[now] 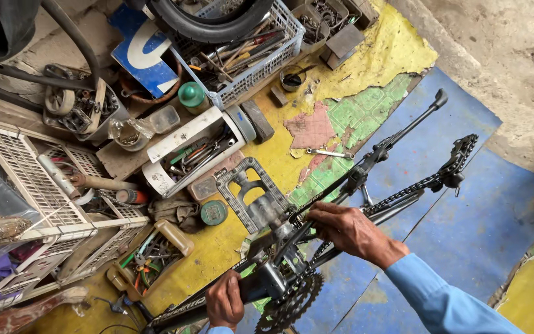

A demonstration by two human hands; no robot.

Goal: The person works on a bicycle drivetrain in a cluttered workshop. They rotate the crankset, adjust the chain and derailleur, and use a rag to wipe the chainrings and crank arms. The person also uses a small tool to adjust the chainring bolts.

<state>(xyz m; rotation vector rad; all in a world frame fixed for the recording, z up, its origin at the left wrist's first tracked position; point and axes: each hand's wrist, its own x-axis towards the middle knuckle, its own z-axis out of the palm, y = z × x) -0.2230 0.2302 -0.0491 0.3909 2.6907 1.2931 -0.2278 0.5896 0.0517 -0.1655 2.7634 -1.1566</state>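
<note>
Beside hands (292, 260), pedal (251, 195), tool baskets (242, 74), wrench (330, 153)

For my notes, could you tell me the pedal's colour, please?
The pedal is grey metal, clearest in the head view.

A black metal bicycle frame (366, 170) lies tilted across the floor, its chain slack along the rear stay beyond the right fingers (319, 213). A grey metal platform pedal (251, 192) stands just beside them. A toothed black chainring (288, 306) sits beside the left fingers (224, 297).
</note>
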